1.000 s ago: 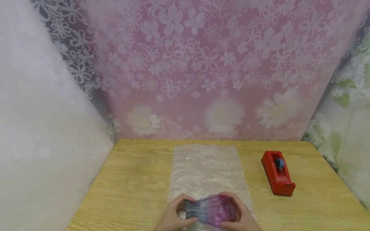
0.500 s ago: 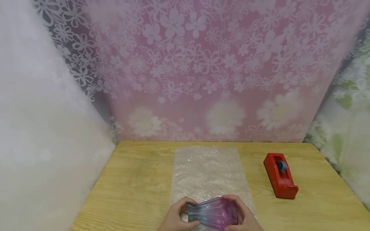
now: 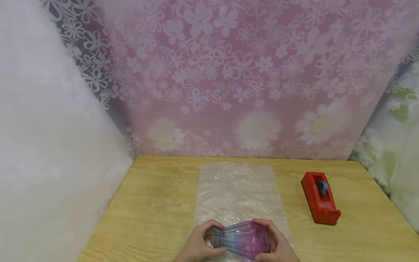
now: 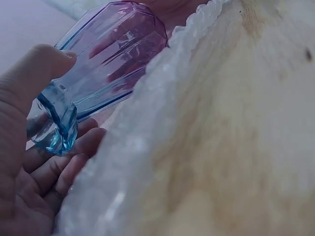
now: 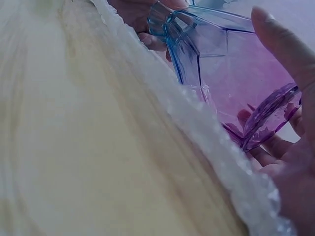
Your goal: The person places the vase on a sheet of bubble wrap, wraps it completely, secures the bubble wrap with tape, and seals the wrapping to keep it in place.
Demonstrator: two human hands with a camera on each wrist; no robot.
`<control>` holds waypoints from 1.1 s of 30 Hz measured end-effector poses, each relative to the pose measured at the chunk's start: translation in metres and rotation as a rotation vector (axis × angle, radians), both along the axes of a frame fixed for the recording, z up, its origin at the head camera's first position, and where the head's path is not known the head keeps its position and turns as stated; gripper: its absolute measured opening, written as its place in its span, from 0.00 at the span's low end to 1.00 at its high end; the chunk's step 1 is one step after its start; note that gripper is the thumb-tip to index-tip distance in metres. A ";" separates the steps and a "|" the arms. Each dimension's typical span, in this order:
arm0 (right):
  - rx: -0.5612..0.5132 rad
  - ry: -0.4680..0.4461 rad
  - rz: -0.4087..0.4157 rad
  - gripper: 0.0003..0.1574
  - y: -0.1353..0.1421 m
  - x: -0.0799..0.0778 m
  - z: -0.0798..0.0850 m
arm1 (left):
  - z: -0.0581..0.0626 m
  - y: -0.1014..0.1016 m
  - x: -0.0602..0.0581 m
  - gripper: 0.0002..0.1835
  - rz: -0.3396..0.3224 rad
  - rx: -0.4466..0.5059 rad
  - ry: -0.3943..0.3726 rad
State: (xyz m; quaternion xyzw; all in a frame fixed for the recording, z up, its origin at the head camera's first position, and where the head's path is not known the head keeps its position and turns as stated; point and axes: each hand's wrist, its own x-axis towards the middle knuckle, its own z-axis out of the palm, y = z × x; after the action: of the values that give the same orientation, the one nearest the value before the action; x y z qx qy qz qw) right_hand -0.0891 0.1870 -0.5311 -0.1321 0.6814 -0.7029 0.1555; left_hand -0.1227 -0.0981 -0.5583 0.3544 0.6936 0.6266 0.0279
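Observation:
A faceted glass vase (image 3: 240, 238), blue at its flared neck and purple at its base, lies on its side above the near part of a sheet of bubble wrap (image 3: 239, 193). My left hand (image 3: 201, 242) grips the neck, thumb on the near side and fingers behind, as the left wrist view shows around the blue rim (image 4: 56, 128). Around the purple base curls my right hand (image 3: 276, 243); in the right wrist view its thumb (image 5: 283, 46) lies along the near side and its fingers reach beneath the base. Whether the vase touches the wrap cannot be told.
A red tape dispenser (image 3: 320, 198) with a blue roll stands to the right of the wrap on the wooden table (image 3: 154, 203). Behind the table hangs a pink flowered curtain (image 3: 209, 80), with pale cloth at both sides.
Both hands keep their hold on the vase, which stays nearly in place over the wrap. The head view has shifted slightly, so the dispenser appears a little further right.

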 end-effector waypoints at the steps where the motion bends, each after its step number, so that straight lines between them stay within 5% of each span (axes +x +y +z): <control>1: -0.001 0.013 0.005 0.51 -0.001 0.000 -0.001 | 0.001 -0.002 0.000 0.25 -0.002 -0.004 0.004; 4: -0.009 0.037 0.021 0.50 -0.003 -0.001 -0.001 | 0.005 -0.004 0.001 0.25 -0.001 0.003 0.009; 10: 0.036 -0.066 -0.038 0.51 -0.005 0.002 0.003 | 0.006 -0.003 0.004 0.26 0.007 0.041 0.048; 17: 0.092 -0.017 -0.055 0.50 -0.004 0.002 -0.002 | 0.034 -0.001 0.013 0.26 -0.007 0.056 0.101; 27: 0.113 -0.062 -0.066 0.49 -0.007 -0.002 0.002 | 0.035 -0.003 0.009 0.26 -0.003 0.039 0.136; 33: 0.106 -0.007 -0.035 0.49 -0.005 0.000 0.001 | 0.033 -0.002 0.009 0.27 -0.040 0.052 0.122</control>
State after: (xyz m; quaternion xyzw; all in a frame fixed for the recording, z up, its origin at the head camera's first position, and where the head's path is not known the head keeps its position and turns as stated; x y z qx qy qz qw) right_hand -0.0894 0.1818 -0.5299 -0.1093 0.7193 -0.6688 0.1526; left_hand -0.1139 -0.1000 -0.5249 0.4064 0.6701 0.6211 -0.0111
